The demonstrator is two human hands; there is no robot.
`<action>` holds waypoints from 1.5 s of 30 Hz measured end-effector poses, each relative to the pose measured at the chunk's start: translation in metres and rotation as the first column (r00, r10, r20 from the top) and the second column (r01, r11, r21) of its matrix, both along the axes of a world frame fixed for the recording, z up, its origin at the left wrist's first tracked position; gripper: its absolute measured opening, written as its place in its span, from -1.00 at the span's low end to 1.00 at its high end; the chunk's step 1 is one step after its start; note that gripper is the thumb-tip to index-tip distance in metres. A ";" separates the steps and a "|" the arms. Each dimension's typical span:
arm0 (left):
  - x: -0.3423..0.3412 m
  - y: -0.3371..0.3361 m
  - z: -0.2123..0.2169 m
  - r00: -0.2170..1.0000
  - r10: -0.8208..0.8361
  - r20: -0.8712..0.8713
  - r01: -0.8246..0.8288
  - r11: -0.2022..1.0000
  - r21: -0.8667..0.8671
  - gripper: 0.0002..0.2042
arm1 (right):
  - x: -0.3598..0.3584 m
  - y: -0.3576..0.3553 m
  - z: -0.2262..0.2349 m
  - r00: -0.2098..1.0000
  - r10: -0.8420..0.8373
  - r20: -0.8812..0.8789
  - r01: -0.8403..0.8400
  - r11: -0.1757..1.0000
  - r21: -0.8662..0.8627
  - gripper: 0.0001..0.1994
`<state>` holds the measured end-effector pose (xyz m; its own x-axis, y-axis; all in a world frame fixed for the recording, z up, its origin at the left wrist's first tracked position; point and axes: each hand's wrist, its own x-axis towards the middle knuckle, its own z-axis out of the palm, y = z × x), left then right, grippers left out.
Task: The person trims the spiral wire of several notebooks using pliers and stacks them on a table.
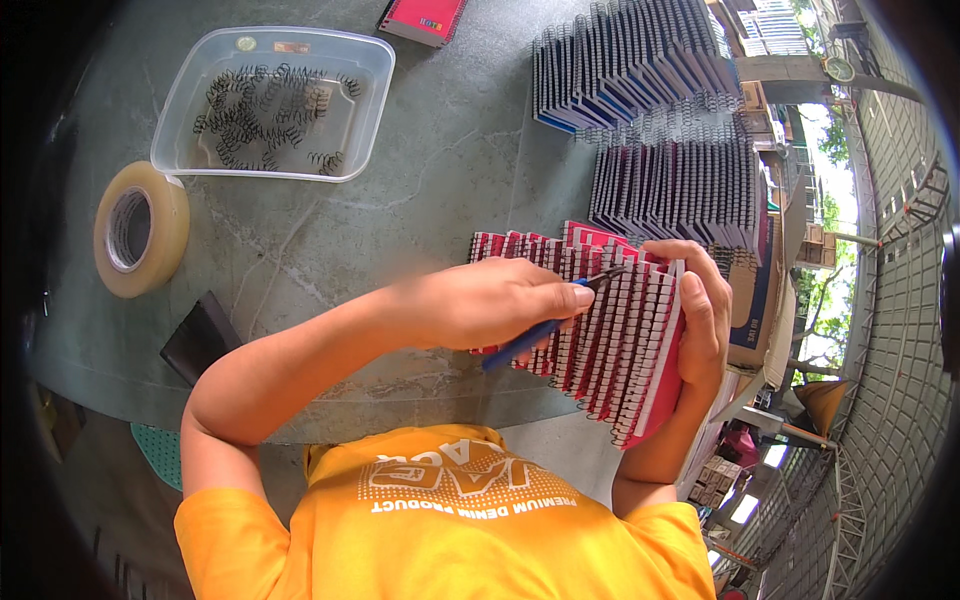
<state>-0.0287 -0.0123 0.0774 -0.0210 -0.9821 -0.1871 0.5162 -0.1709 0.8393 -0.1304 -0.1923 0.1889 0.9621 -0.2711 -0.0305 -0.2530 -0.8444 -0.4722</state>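
A row of red spiral notebooks stands on edge near the table's front right, coil spines facing up. My left hand reaches across them, closed around pliers with blue handles. The dark jaws of the pliers meet the coils near the far end of one spine. My right hand wraps the right end of the row, thumb against the last cover and fingers over the far side, gripping the notebooks together. Loose coil ends stick out along the row's near edge.
A clear plastic tub of short black coils sits at the far left, with a tape roll beside it. A dark object lies nearer. More notebooks stand in blue and dark red rows; one red notebook lies at the back.
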 end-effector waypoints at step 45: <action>-0.023 -0.007 0.025 0.317 0.406 0.857 -0.352 0.889 -0.291 -0.56 | 0.006 0.002 0.006 0.987 0.147 0.068 -0.137 0.982 -0.127 -0.63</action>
